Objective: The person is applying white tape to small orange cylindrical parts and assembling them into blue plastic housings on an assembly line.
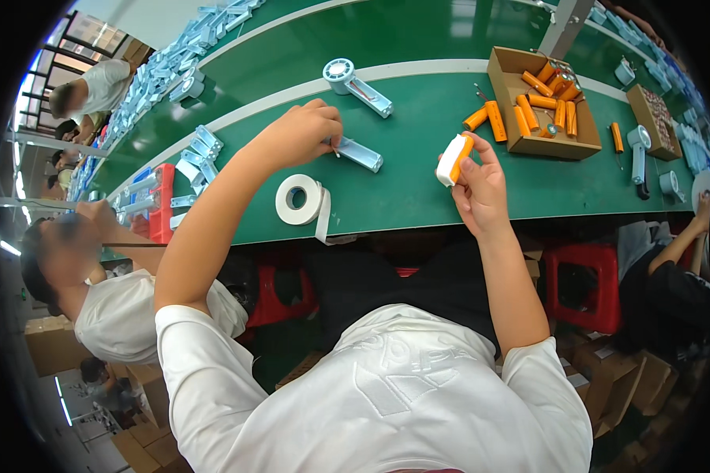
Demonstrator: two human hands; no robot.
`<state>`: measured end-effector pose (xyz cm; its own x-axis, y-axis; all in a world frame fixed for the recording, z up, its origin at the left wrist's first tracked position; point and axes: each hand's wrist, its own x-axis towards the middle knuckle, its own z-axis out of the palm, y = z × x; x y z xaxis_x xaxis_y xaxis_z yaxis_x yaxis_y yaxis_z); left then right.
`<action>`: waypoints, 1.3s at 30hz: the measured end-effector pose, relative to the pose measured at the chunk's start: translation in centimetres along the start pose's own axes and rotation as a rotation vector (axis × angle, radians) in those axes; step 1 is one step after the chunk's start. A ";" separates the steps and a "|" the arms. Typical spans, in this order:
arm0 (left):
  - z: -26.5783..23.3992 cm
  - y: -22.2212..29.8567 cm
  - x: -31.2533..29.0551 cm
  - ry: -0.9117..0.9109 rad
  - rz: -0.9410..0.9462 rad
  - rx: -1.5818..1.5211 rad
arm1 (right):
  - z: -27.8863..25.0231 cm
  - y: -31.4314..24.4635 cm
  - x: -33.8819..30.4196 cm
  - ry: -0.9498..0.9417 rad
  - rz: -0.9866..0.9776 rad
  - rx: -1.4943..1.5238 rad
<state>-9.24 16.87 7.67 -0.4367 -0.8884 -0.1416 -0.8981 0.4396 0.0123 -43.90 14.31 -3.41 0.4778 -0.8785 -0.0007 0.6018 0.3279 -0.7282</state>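
Note:
My right hand point(483, 189) holds an orange cylindrical battery point(466, 148) with a white pad or strip of tape point(452, 160) along its side, gripped between thumb and fingers above the table's near part. Farther left, my left hand point(304, 134) has its fingers closed at the near end of a light blue handheld fan casing point(360, 155). The hand covers the rest of that casing. Just below lies a roll of white tape point(285, 203), its loose end hanging toward the table edge. Another light blue fan point(368, 98), its handle open, rests beyond my left hand.
A cardboard box point(554, 146) of orange batteries stands at the right, with loose batteries point(495, 121) beside it. More fan parts lie left by a red bin point(163, 205) and right. Co-workers point(126, 315) sit on both sides. A metal post point(565, 27) rises behind the box.

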 end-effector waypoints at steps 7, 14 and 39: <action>1.5 5.8 -1.0 0.187 0.102 -0.299 | 1.0 0.0 -2.9 0.118 -0.697 -0.716; 6.0 8.0 -1.6 0.547 0.160 -0.101 | -0.2 0.1 -3.5 -0.211 -1.040 -1.011; 7.5 7.1 -2.1 0.622 0.172 -0.236 | 9.5 -2.3 0.2 -0.590 -0.503 -2.042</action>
<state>-14.28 22.81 0.58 -0.4589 -0.7503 0.4759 -0.7697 0.6032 0.2089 -39.14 16.71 4.72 0.8676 -0.4406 0.2307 -0.4236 -0.8977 -0.1215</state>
